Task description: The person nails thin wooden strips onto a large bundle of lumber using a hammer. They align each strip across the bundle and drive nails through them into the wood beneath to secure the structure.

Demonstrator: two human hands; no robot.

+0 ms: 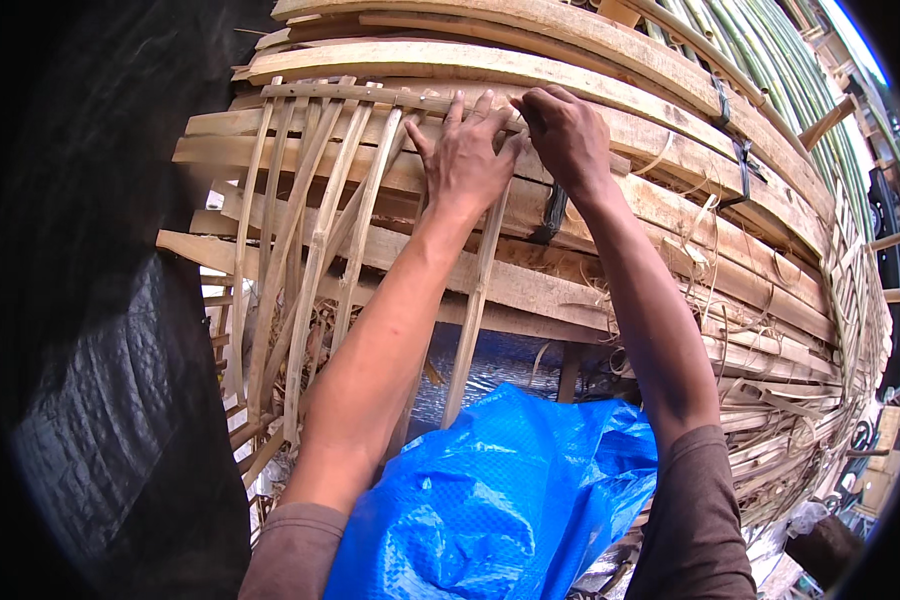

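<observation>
Left hand (467, 160) spread flat across a narrow far crosspiece (425, 103), presumably to steady it; right hand (565, 130) curled closed just to its right, anything pinched there hidden from my vantage. Long pale planks (420, 58) lie stacked beneath and beyond, apparently serving as a rest. Blue sheeting (470, 500) bulges near, perhaps as protection. Thin slats (321, 236) run nearward from the crosspiece, at left.

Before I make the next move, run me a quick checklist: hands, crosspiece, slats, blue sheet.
1. Left hand on the crosspiece: ok, fingers spread over it.
2. Right hand holding something: cannot tell, its curled fingers hide the contact.
3. Slats evenly parallel: not ok, several slant across others.
4. Planks behind the slats: ok.
5. Blue sheet away from both hands: ok, bunched between the forearms.
</observation>
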